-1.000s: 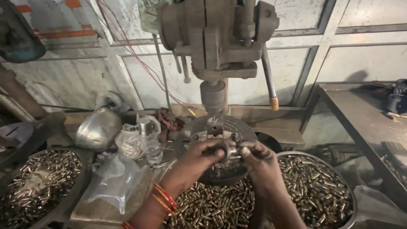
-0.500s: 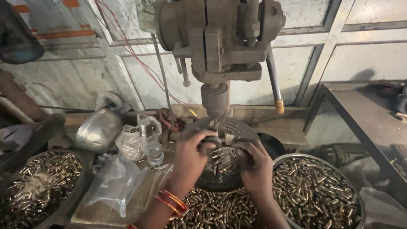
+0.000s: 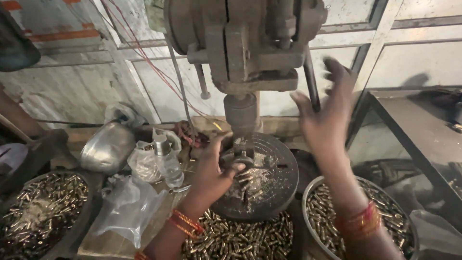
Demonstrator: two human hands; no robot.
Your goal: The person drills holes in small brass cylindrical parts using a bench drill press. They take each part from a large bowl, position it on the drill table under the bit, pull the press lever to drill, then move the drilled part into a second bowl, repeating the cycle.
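A metal bowl [image 3: 308, 202] at lower right held small brass pieces [image 3: 327, 216]; another pan [image 3: 86, 212] at lower left held more. At centre, the left hand [image 3: 211, 173] pinched a small fixture [image 3: 240, 161] on the round drill table [image 3: 279, 183], under the drill press [image 3: 245, 48]. The right hand [image 3: 327, 115], blurred, spread open and empty, reached beside the lever [image 3: 310, 82]. A plastic bottle [image 3: 166, 159] stood left of centre.

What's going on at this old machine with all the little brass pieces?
A person works at a bench drill press. The left hand holds a small part on the round table under the spindle, while the right hand is raised, open, by the feed lever. A bowl of small brass pieces stands alongside.
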